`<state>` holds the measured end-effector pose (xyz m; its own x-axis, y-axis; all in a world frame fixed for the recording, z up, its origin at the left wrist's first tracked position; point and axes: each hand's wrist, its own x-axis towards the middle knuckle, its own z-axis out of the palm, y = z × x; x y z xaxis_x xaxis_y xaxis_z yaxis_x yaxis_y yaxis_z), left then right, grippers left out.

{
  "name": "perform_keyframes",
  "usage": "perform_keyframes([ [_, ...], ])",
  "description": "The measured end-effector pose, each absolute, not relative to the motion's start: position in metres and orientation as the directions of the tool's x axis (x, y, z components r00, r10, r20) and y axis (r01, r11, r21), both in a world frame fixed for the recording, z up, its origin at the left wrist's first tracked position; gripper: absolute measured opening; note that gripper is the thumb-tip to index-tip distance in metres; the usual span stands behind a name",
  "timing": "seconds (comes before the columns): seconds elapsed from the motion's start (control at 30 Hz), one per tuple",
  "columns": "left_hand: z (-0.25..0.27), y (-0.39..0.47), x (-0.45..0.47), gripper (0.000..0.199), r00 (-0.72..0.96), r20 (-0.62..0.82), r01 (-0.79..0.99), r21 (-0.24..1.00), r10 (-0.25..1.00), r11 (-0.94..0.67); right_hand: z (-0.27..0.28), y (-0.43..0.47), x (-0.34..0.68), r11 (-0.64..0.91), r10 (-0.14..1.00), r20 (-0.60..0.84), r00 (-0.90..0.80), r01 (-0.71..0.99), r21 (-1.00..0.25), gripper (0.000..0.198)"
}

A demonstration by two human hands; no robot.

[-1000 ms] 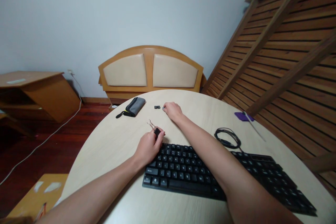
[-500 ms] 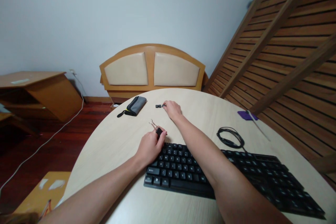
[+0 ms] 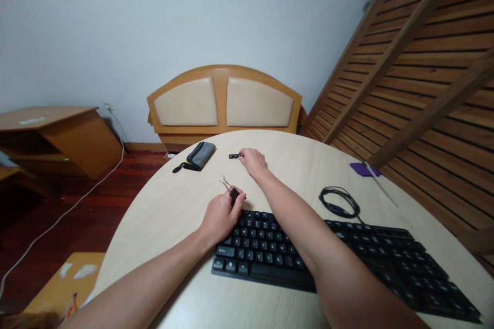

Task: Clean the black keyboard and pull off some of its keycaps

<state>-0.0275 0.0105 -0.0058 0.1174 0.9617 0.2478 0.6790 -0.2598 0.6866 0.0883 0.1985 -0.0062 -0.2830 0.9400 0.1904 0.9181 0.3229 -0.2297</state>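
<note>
My left hand (image 3: 223, 215) is closed round a keycap puller (image 3: 233, 194) with a black handle and thin wire prongs that point away from me. It rests at the upper left corner of a black keyboard (image 3: 266, 249). Farther off on the table, my right hand (image 3: 253, 160) pinches a small black keycap (image 3: 241, 154), partly hidden by the fingers. This one sits at the right end of a short row of loose keycaps (image 3: 232, 156). My right forearm crosses above the keyboard and covers its middle.
A grey and black folded pouch (image 3: 201, 156) lies at the table's far left. To the right are a coiled black cable (image 3: 339, 202) and a purple pad (image 3: 365, 169) with a thin stick across it. The round table (image 3: 154, 205) stands before a wooden headboard (image 3: 221, 95).
My right hand has shifted slightly left, bringing its keycap up close to the others in the row. My left hand and the keycap puller have stayed nearly still.
</note>
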Motion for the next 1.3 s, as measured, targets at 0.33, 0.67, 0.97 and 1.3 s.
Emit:
perform_keyframes([
  [0.33,-0.006,0.01,-0.029,0.032,0.114,0.237,0.674,0.695,0.965,-0.251,0.019,0.185,0.101,0.311,0.95,0.112,-0.292,0.925,-0.218,0.059],
  [0.67,-0.001,0.007,-0.027,0.032,0.115,0.255,0.752,0.609,0.96,-0.252,0.044,0.088,0.174,0.499,0.863,0.08,-0.499,0.817,-0.288,0.03],
  [0.97,0.01,-0.007,-0.013,0.028,0.1,0.274,0.852,0.472,0.957,-0.225,0.015,0.022,0.19,0.616,0.748,0.211,-0.629,0.54,-0.573,0.024],
  [1.3,0.006,-0.006,-0.011,0.026,0.107,0.247,0.881,0.425,0.963,-0.207,0.008,0.022,0.186,0.565,0.783,0.226,-0.579,0.512,-0.647,0.017],
])
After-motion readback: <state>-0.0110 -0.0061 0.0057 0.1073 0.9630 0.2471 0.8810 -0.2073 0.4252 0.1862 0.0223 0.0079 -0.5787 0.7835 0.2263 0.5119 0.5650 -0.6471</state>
